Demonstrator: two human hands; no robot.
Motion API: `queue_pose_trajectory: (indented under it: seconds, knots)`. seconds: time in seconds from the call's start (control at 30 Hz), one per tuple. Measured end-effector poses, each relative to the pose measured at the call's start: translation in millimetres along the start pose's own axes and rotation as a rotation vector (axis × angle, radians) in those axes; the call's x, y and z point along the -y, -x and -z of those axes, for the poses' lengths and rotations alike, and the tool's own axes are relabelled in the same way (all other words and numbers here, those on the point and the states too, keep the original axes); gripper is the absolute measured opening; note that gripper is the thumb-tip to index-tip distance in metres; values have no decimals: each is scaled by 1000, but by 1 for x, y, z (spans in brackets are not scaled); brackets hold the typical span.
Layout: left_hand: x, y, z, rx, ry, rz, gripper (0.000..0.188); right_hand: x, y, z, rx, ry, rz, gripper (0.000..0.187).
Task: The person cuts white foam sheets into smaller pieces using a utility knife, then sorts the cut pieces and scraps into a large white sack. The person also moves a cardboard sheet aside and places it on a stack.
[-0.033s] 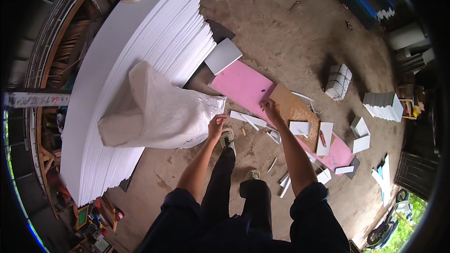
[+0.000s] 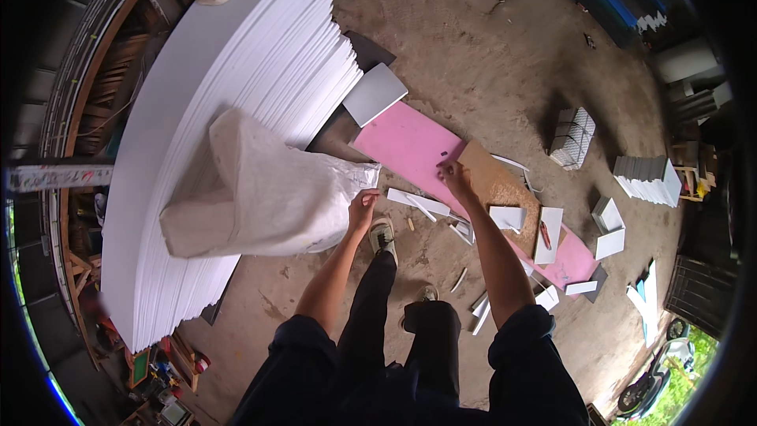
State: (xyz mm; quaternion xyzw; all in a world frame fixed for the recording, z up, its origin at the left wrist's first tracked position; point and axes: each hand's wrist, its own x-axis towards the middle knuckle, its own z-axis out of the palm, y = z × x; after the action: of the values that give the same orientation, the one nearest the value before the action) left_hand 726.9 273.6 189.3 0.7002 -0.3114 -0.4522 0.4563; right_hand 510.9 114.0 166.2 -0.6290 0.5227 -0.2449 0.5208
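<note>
A large, puffed white sack [image 2: 276,189] leans against a tall stack of white sheets [image 2: 205,134]. At the sack's right edge, my left hand [image 2: 361,211] has its fingers closed on the rim, as far as I can see. My right hand [image 2: 455,180] hangs over the pink board [image 2: 406,142], fingers bent and apart, with nothing visible in them. Just right of it lies a brown board [image 2: 485,170]. White strips [image 2: 410,201] lie on the floor between my hands.
A red cutter [image 2: 545,233] rests on a white block [image 2: 548,248]. A grey-white panel [image 2: 375,95] sits at the pink board's far end. To the right stand a wrapped bundle [image 2: 572,138] and a stack of panels [image 2: 646,177]. Offcuts [image 2: 481,308] lie near my feet.
The sack has shifted slightly to the left and its lower left part hangs a little lower. Both hands stay nearly in place.
</note>
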Motion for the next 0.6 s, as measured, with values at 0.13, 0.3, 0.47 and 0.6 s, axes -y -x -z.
queue_pose_trajectory:
  seconds: [0.13,0.3,0.47,0.6]
  knots:
    - [31,-106,-10,-69,35,118,16,-6,-96,-16,34,163,-105,14]
    - [106,-228,-33,-174,122,226,24,-88,-196,-60,47,220,-71,16]
    - [243,-366,-33,-425,-28,-17,46,-163,-282,-128,73,-69,-137,18]
    - [264,-424,-48,-632,25,113,41,-213,-318,-154,104,-247,-160,24]
